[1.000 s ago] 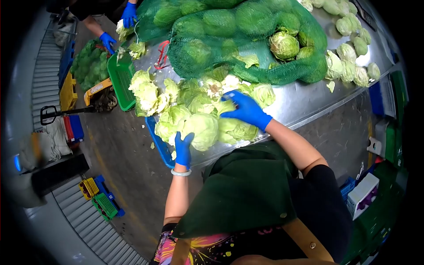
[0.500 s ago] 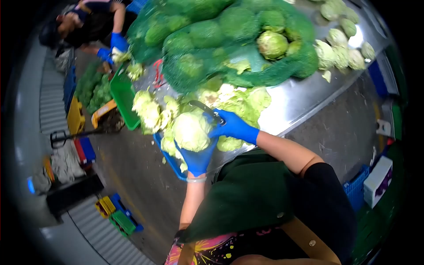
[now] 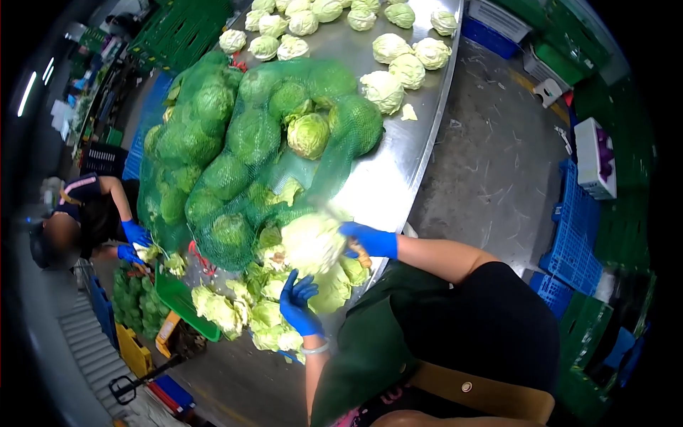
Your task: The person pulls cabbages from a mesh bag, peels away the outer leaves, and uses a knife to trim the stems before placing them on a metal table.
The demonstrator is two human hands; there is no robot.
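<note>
A pale green cabbage (image 3: 311, 243), blurred by motion, is above the trimmed leaves at the table's near end. My right hand (image 3: 373, 242), in a blue glove, is at the cabbage's right side. It is closed around a knife, whose tan handle (image 3: 361, 254) sticks out below the fingers; the blade is blurred or hidden. Just below the cabbage, my gloved left hand (image 3: 300, 304) has its fingers apart and partly bent, holding nothing. Loose cabbage leaves (image 3: 267, 324) lie beside it.
Green net sacks of cabbages (image 3: 249, 135) cover much of the metal table (image 3: 388, 174). Bare cabbages (image 3: 407, 70) sit at its far end. A green crate (image 3: 174, 295) stands left of the leaves. Another person (image 3: 96, 213) in blue gloves handles leaves at the left.
My left hand has let go of the cabbage and sits below it. The cabbage is now up against my right hand. The view has turned, showing more of the table's far end.
</note>
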